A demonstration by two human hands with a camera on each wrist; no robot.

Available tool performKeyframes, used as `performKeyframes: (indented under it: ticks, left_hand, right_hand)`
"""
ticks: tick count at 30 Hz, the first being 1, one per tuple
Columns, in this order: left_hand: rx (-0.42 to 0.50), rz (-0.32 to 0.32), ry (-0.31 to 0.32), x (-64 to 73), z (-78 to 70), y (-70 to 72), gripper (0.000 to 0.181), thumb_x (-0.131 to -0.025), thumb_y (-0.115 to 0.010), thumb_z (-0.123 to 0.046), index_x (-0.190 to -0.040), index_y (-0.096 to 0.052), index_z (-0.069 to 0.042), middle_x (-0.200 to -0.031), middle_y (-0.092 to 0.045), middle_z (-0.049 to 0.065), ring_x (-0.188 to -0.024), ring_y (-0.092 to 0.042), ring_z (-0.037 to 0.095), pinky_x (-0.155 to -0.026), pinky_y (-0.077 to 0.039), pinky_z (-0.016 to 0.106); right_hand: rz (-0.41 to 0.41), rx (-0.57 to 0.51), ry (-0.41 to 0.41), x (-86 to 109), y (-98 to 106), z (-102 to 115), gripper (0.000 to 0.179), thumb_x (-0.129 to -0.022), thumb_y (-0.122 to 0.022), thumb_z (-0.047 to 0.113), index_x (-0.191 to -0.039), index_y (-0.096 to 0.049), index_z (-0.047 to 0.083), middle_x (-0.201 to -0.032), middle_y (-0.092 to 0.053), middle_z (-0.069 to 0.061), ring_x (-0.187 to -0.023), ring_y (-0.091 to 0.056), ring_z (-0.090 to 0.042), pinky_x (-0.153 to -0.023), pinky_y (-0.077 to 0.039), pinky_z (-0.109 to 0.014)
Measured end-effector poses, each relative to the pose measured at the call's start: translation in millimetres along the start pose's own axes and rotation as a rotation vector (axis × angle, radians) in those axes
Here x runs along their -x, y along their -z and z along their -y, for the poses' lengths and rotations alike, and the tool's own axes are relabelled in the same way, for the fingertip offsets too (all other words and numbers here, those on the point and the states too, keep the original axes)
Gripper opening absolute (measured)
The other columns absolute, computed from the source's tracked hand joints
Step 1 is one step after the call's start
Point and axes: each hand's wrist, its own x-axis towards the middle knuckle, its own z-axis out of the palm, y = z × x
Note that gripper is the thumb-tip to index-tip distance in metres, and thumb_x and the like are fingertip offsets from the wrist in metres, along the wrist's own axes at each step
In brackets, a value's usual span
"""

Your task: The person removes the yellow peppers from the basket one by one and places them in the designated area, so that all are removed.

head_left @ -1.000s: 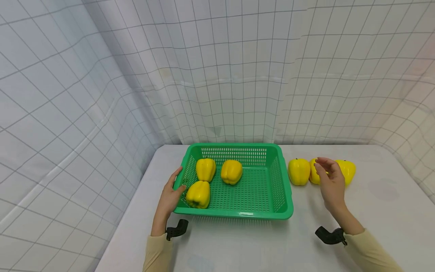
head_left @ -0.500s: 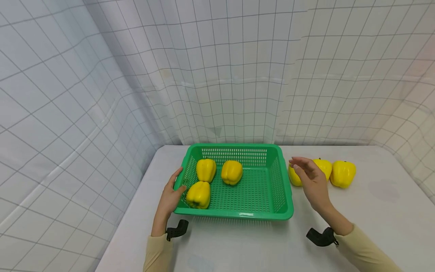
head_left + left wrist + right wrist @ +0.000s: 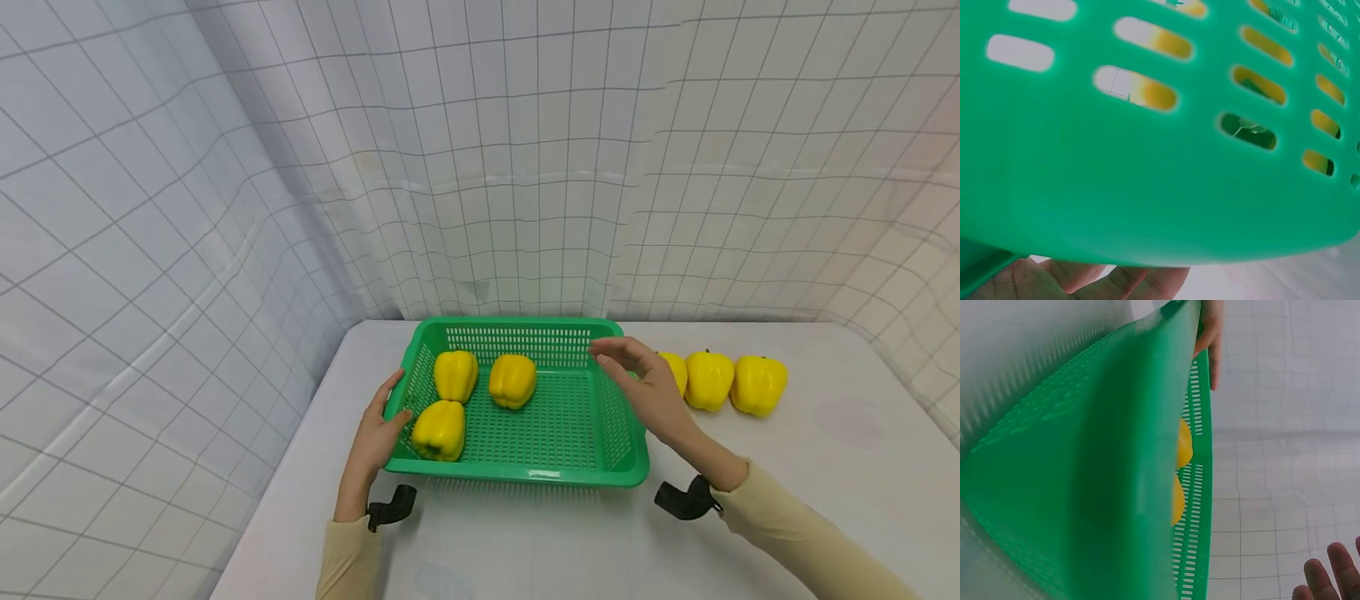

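A green plastic basket [image 3: 540,475] stands on the white table with 3 yellow bell peppers in it, among them a front pepper [image 3: 438,431], a back-left pepper [image 3: 454,376] and a middle pepper [image 3: 512,382]. My left hand [image 3: 375,429] grips the basket's left rim, thumb inside and fingers outside; in the left wrist view its fingers [image 3: 1154,282] show below the perforated wall. Over the basket's right rim hovers my right hand [image 3: 651,393], fingers loosely bent with nothing in them. The right wrist view shows some of its fingertips [image 3: 1340,572] at the lower right.
Right of the basket, 3 more yellow peppers stand in a row: one partly behind the right hand [image 3: 677,371], a middle one [image 3: 709,380] and a right one [image 3: 759,385]. White gridded curtains [image 3: 525,208] surround the table at the back and sides.
My right hand has moved left from above the row of peppers to the basket's right rim, uncovering the middle and right peppers. The left hand and the basket have stayed in place.
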Motion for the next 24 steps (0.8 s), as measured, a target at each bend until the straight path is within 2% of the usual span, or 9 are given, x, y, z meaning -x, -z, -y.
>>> performKeyframes:
  ticks: [6,10,15,24]
  left_hand:
    - [-0.009,0.000,-0.003,-0.3,0.2,0.0,0.062,-0.097,-0.050,-0.011,-0.151,-0.025,-0.028,-0.149,-0.026,0.022,-0.121,-0.038,0.037,-0.093,-0.033,0.054]
    - [-0.001,-0.001,-0.009,-0.5,0.4,-0.1,0.062,-0.097,-0.050,-0.011,-0.151,-0.025,-0.027,-0.149,-0.027,0.021,-0.120,-0.039,0.036,-0.092,-0.033,0.053]
    - [0.001,0.003,-0.005,-0.9,1.0,0.0,0.062,-0.097,-0.049,-0.011,-0.152,-0.025,-0.027,-0.150,-0.026,0.021,-0.121,-0.039,0.036,-0.093,-0.033,0.054]
    - [-0.003,-0.001,-0.007,-1.4,2.3,0.0,0.062,-0.097,-0.049,-0.011,-0.152,-0.025,-0.025,-0.149,-0.028,0.022,-0.118,-0.040,0.036,-0.090,-0.035,0.051]
  right_hand:
    - [0.110,0.073,0.013,-17.7,-8,4,0.027,-0.097,-0.055,0.012,-0.122,-0.060,0.005,-0.119,-0.062,-0.007,-0.105,-0.055,-0.019,-0.085,-0.042,-0.037]
    - [0.184,0.077,-0.036,-28.0,-13,2,0.030,-0.097,-0.055,0.019,-0.123,-0.059,0.004,-0.121,-0.060,-0.009,-0.105,-0.056,-0.022,-0.086,-0.043,-0.043]
    - [0.250,0.081,-0.108,-38.9,-21,-3,0.035,-0.097,-0.056,0.024,-0.127,-0.057,0.005,-0.124,-0.058,-0.013,-0.103,-0.057,-0.026,-0.082,-0.046,-0.043]
    - [0.361,0.129,-0.192,-56.0,-42,-13,0.046,-0.095,-0.058,0.030,-0.133,-0.052,0.004,-0.130,-0.054,-0.017,-0.112,-0.053,-0.030,-0.085,-0.046,-0.043]
